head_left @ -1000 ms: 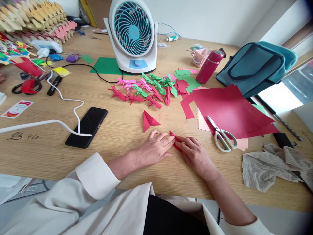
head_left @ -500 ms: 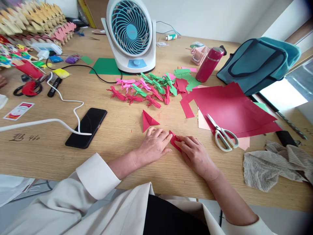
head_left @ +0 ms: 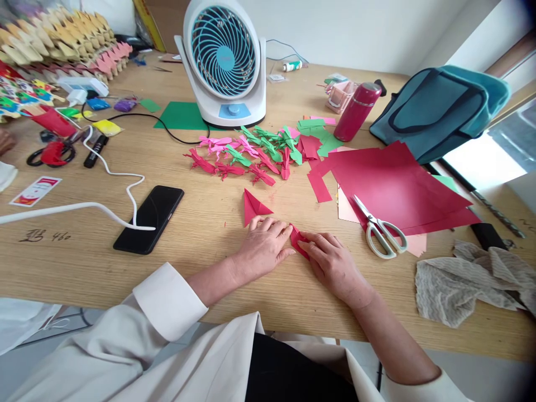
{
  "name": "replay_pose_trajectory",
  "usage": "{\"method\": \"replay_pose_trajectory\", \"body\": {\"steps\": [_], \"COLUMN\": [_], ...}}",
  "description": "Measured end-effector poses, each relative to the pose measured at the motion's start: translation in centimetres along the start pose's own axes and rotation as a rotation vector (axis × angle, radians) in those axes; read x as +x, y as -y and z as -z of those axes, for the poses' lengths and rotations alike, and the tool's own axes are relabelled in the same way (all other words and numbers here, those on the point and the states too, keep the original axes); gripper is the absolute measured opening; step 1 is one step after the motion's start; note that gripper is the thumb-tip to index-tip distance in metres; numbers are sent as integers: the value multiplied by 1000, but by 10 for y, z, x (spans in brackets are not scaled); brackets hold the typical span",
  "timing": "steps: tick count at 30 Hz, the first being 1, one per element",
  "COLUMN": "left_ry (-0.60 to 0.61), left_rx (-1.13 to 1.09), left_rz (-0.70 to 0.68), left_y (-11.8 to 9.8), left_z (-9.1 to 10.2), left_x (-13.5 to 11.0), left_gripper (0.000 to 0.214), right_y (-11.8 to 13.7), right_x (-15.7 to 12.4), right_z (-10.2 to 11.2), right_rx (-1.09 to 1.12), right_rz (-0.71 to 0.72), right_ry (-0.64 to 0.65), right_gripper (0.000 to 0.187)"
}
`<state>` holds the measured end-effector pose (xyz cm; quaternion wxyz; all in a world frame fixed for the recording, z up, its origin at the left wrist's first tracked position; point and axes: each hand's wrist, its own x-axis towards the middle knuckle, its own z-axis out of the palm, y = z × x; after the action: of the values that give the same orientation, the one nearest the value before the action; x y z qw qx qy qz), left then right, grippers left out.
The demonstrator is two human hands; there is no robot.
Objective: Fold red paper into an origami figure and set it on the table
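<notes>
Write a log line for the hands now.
left hand: pressing folded red paper | right hand: pressing it too | nearby: red triangle, scissors | surface: wooden table

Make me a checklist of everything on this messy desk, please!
Surface: wooden table, with writing near its left edge.
Job's things: red fold under the fingertips; red triangle just behind it; paper figures; red sheets; scissors lying on the sheets.
Clutter: phone, fan, flask, bag, cloth.
Grippers: left hand flat on the table, touching the fold; right hand has fingers on the fold, grip unclear.
Cables: white cable ends at the phone; black cable leads toward the fan.
Surroundings: white wall; window at the right.
</notes>
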<state>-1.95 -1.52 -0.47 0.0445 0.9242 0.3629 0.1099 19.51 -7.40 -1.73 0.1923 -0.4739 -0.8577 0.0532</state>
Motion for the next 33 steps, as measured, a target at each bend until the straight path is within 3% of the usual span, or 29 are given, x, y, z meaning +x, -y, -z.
{"method": "replay_pose_trajectory", "body": {"steps": [9, 15, 18, 22, 25, 29, 33], "left_ry": [-19, -79, -91, -116, -138, -147, -245], "left_rx": [-87, -67, -129, -305, -578, -798, -946], "left_rz": [46, 272, 298, 258, 222, 198, 207], "left_y": [2, -7, -13, -17, -19, -17, -6], "left_z": [-2, -6, -12, -15, -9, -2, -3], "left_x": [0, 10, 18, 30, 39, 50, 59], "left_gripper": [41, 34, 22, 4, 6, 6, 7], "right_y": [3, 7, 7, 2, -4, -15, -28], "right_x": [2, 4, 3, 3, 6, 17, 39], "right_z": [1, 2, 0, -6, -7, 5, 24], "right_rx": [11, 82, 204, 457, 702, 952, 976], "right_rz": [-19, -63, -103, -308, -481, -528, -532], "right_ry": [-20, -74, -134, -264, -343, -201, -128], "right_gripper": [34, 35, 31, 28, 34, 32, 36]}}
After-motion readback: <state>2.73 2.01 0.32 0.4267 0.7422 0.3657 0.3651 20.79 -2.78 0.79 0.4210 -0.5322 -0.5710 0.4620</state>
